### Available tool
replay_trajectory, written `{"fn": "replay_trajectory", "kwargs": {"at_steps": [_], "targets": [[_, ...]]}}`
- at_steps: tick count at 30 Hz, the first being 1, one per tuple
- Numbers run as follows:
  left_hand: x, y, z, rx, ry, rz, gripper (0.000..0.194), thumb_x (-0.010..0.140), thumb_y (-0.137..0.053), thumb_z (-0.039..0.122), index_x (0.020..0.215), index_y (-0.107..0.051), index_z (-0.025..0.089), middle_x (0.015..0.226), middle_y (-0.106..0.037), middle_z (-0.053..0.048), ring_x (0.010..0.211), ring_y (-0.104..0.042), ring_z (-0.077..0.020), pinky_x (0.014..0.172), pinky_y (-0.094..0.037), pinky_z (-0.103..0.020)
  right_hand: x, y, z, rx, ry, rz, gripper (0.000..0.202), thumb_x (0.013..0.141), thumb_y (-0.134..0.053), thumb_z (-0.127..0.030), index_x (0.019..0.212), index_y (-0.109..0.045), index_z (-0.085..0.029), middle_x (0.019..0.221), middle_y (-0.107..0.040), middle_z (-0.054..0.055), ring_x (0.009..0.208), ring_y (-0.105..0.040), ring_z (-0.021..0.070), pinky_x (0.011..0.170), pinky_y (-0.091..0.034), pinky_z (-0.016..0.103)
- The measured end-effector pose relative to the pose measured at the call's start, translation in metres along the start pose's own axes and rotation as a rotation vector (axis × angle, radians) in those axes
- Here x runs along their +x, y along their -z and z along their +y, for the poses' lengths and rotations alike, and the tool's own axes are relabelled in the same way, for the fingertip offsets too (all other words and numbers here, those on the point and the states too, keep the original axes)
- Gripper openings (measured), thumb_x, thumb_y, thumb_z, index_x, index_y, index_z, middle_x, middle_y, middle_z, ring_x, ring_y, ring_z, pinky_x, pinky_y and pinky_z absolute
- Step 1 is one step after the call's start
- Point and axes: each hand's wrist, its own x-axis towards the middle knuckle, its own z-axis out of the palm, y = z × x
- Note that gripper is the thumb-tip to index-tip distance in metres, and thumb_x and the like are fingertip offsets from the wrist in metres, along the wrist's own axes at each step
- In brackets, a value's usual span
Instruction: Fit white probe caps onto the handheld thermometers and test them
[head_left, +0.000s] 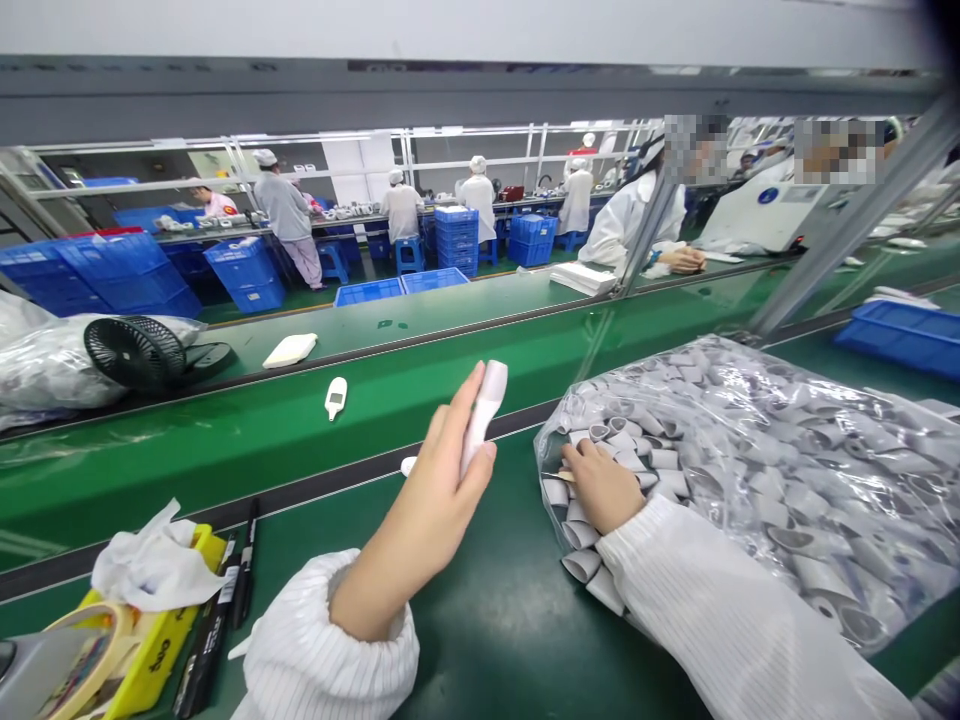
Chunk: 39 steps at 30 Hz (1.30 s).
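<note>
My left hand [431, 500] is raised over the near bench, its fingers closed around a white handheld thermometer [478, 430]. A light grey cap [494, 383] covers the thermometer's upper end. At the open mouth of a clear plastic bag [750, 440], my right hand [606, 490] reaches in among many grey tubular caps [664, 458]. Its fingers are bent down onto the caps, and their tips are partly hidden. Another white thermometer [336, 398] with a small screen lies on the green conveyor belt [247, 425]. Behind my left wrist, the end of a white piece [408, 466] shows.
At lower left sit a yellow box [161, 650] with tissue and tape, and black markers [214, 640]. A black fan [135, 355] and white pad [291, 350] rest beyond the belt. A blue crate [900, 335] stands right. A co-worker [634, 220] sits across; others work behind.
</note>
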Motion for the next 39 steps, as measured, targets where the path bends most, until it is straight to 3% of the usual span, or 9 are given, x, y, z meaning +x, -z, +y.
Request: {"fn": "replay_trajectory", "kwargs": {"at_steps": [4,8,15,19,23,28,31,34,39], "targets": [[0.009,-0.001,-0.01,0.432,-0.024,0.097,0.069,0.093,-0.053,0.012,0.154,-0.029,0.035,0.118,-0.051,-0.007,0.102,-0.058,-0.021,0.091,-0.05,-0.038,0.002,-0.01,0.007,0.02,-0.017,0.024,0.02,0.1,-0.047,-0.02,0.111,-0.062,-0.016,0.11,-0.063,0.014,0.108,-0.064,0.0266,0.062,-0.043,0.03],[0.031,0.011,-0.04,0.596,0.105,-0.003,0.055,0.092,-0.061,0.017,0.144,-0.045,0.027,0.122,-0.054,-0.007,0.105,-0.06,-0.0191,0.096,-0.05,-0.036,0.004,-0.019,0.014,0.055,0.015,0.083,0.022,0.099,-0.044,-0.015,0.113,-0.061,-0.017,0.107,-0.061,0.013,0.103,-0.065,0.0249,0.057,-0.041,0.028],[0.071,0.068,-0.143,0.83,0.455,0.183,0.036,0.095,-0.063,0.034,0.125,-0.059,0.016,0.128,-0.061,-0.011,0.11,-0.063,-0.0246,0.093,-0.055,-0.047,0.005,-0.03,0.019,0.134,0.088,0.267,0.018,0.097,-0.046,-0.025,0.102,-0.06,-0.014,0.105,-0.058,0.014,0.08,-0.067,0.024,0.052,-0.04,0.031],[0.077,0.104,-0.167,0.87,0.568,0.34,0.036,0.095,-0.063,0.035,0.125,-0.06,0.016,0.128,-0.061,-0.011,0.11,-0.063,-0.0244,0.093,-0.055,-0.047,0.005,-0.039,0.02,0.202,0.123,0.405,0.023,0.099,-0.044,-0.038,0.092,-0.056,-0.02,0.086,-0.065,0.008,0.063,-0.065,0.0241,0.049,-0.036,0.032],[0.08,0.143,-0.17,0.861,0.673,0.572,0.039,0.095,-0.062,0.036,0.129,-0.057,0.017,0.132,-0.059,-0.012,0.114,-0.061,-0.026,0.095,-0.054,-0.049,0.003,-0.04,0.019,0.206,0.082,0.442,0.034,0.099,-0.04,-0.051,0.095,-0.056,-0.021,0.058,-0.059,0.003,0.048,-0.059,0.0262,0.046,-0.029,0.032],[0.076,0.169,-0.167,0.709,0.767,0.739,0.039,0.095,-0.062,0.035,0.129,-0.057,0.017,0.132,-0.059,-0.012,0.114,-0.061,-0.026,0.095,-0.054,-0.049,0.006,-0.04,0.017,0.277,0.162,0.606,0.036,0.102,-0.032,-0.041,0.106,-0.059,-0.017,0.092,-0.07,0.012,0.07,-0.068,0.0271,0.05,-0.039,0.034],[0.078,0.169,-0.162,0.535,0.739,0.715,0.038,0.095,-0.062,0.035,0.128,-0.058,0.016,0.128,-0.061,-0.011,0.11,-0.063,-0.0244,0.092,-0.056,-0.046,0.008,-0.038,0.018,0.326,0.159,0.646,0.041,0.101,-0.032,-0.044,0.103,-0.063,-0.017,0.104,-0.069,0.013,0.071,-0.066,0.0247,0.047,-0.037,0.032],[0.086,0.16,-0.15,0.314,0.65,0.661,0.035,0.095,-0.062,0.034,0.125,-0.059,0.015,0.122,-0.063,-0.01,0.102,-0.066,-0.022,0.087,-0.058,-0.042,0.007,-0.031,0.017,0.461,0.147,0.663,0.051,0.097,-0.038,-0.057,0.094,-0.069,-0.018,0.093,-0.065,0.013,0.072,-0.062,0.0253,0.049,-0.036,0.032],[0.086,0.129,-0.104,-0.105,0.374,0.632,0.03,0.095,-0.062,0.034,0.118,-0.062,0.014,0.114,-0.065,-0.008,0.096,-0.066,-0.0196,0.081,-0.058,-0.039,0.004,-0.008,0.009,1.236,-0.034,0.456,0.04,0.077,-0.071,-0.058,0.089,-0.07,-0.02,0.062,-0.046,-0.003,0.057,-0.047,0.0144,0.057,-0.041,0.03]]}}
